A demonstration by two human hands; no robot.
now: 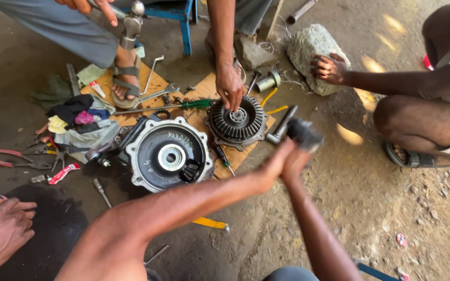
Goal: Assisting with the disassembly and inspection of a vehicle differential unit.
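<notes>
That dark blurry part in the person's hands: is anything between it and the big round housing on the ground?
Nothing visible. Both hands hold the dark part in the air, right of the round housing. Only a small screwdriver lies on the cardboard below the gap.

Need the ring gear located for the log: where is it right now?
The ring gear lies on the cardboard at centre of the head view, right of the round housing cover, with a co-worker's hand touching its top edge.
</notes>
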